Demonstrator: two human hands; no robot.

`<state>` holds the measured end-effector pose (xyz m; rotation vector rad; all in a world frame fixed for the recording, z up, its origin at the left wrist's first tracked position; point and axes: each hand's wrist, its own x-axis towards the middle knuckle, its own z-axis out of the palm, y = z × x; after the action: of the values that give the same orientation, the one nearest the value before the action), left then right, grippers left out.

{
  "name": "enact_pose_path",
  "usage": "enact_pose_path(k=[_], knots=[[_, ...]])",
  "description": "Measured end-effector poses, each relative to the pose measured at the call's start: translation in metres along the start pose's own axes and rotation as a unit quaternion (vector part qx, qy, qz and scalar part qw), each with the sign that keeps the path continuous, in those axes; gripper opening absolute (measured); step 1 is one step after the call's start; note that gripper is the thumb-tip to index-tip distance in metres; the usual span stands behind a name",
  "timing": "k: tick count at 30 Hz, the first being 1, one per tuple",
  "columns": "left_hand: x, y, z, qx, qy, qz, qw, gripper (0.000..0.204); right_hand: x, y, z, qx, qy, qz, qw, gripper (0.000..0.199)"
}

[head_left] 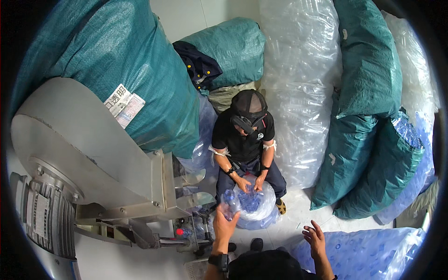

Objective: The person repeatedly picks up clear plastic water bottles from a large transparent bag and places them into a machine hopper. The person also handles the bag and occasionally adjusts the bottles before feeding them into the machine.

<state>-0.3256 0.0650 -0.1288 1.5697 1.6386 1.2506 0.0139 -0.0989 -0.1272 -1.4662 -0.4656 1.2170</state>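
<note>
My left hand (226,225) is raised and closed around a clear plastic bottle (229,202) with a bluish tint. A dark watch sits on that wrist. My right hand (314,238) hovers to the right, fingers spread, holding nothing. Just beyond my left hand stands a clear plastic bag of bluish bottles (255,205). A seated person in a black shirt and dark cap (244,140) faces me with both hands inside that bag's mouth.
A grey metal machine (84,163) with a motor fills the left. Large teal woven sacks (126,60) and tall clear bags of bottles (298,84) crowd the back and right. A blue-white plastic bag (368,254) lies at lower right. The floor is pale.
</note>
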Motion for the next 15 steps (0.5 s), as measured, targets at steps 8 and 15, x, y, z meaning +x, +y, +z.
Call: enact_pose_path(k=[8,15], knots=[[0.057,0.002,-0.020,0.063,0.124,-0.018,0.990,0.064,-0.003,0.008,-0.001,0.014,0.004,-0.001,1.000,0.056],[0.061,-0.045,-0.021,-0.033,0.185,-0.041,0.981,0.052,-0.007,0.005,0.001,0.017,0.031,0.009,0.999,0.057]])
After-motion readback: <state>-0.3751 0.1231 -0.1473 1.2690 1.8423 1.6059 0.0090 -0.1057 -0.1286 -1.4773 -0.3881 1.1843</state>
